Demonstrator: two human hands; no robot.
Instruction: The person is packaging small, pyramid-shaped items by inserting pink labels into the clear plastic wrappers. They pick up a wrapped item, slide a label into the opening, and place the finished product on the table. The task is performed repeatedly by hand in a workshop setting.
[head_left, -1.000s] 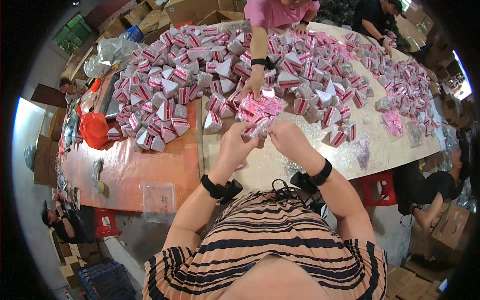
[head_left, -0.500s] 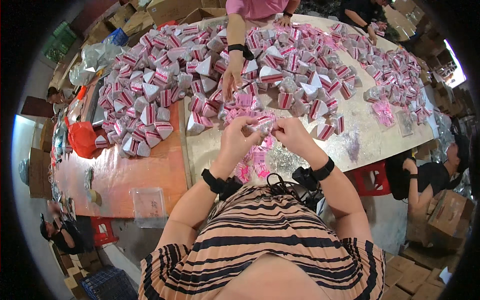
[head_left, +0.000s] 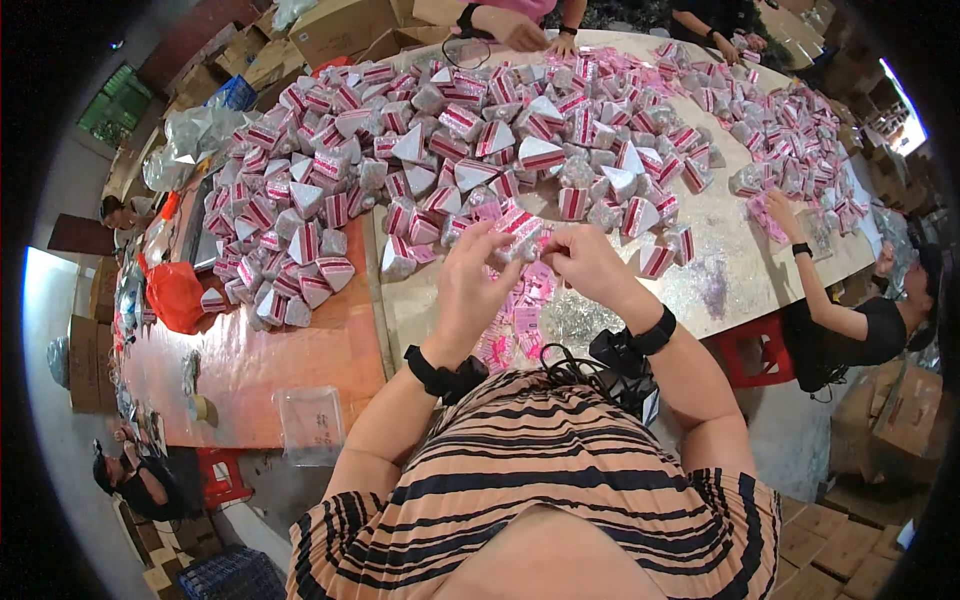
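My left hand [head_left: 468, 284] grips a cake-slice-shaped piece [head_left: 519, 226] in shiny clear wrapping, white with dark pink stripes, its thumb and fingers closed on the left side. Close by on the right, my right hand [head_left: 592, 266] has thumb and forefinger pinched together beside the piece's right end. What that pinch holds, if anything, is too small to make out. Below both hands, several pink printed cards [head_left: 527, 318] lie on the pale table [head_left: 420, 310] near its front edge.
A large heap of the same wrapped wedges [head_left: 410, 145] spreads across the far table, with another heap [head_left: 785, 135] at right. A red plastic bag [head_left: 172, 292] and tape roll [head_left: 202, 407] lie left. Co-workers' hands reach in at the far edge [head_left: 522, 32] and right [head_left: 782, 214].
The wrapped wedge between my hands has turned and shows its striped side. The co-worker opposite has drawn an arm back from the cards. At right, another co-worker's hand now reaches onto the table.
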